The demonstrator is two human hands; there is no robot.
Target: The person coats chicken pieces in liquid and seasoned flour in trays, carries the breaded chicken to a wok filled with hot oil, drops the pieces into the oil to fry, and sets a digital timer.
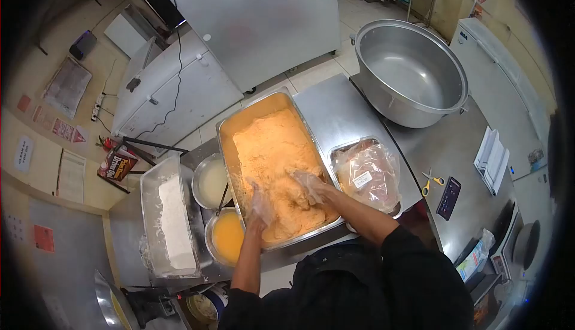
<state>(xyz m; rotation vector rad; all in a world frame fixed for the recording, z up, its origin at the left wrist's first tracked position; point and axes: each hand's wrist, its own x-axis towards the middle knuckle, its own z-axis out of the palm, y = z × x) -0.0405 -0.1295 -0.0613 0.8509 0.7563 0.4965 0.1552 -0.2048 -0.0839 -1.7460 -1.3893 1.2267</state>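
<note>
A deep metal tray [226, 127] holds a thick bed of orange breadcrumbs [272, 141]. Both hands wear thin clear gloves and work in the crumbs at the tray's near end. My left hand [262, 206] is by the tray's left wall, fingers stretched forward, touching the crumbs. Opposite it, my right hand [311, 187] reaches in from the right with its fingers apart and dusted with crumbs. Between the hands the crumbs are heaped and slightly blurred; whether a coated piece lies in that heap I cannot make out.
Left of the tray stand a bowl of orange liquid [228, 238], a bowl of pale liquid [211, 179] and a pan of white flour [175, 222]. On the right are bagged raw meat [372, 174], a large pot [413, 66], yellow-handled scissors [429, 181] and a phone [449, 198].
</note>
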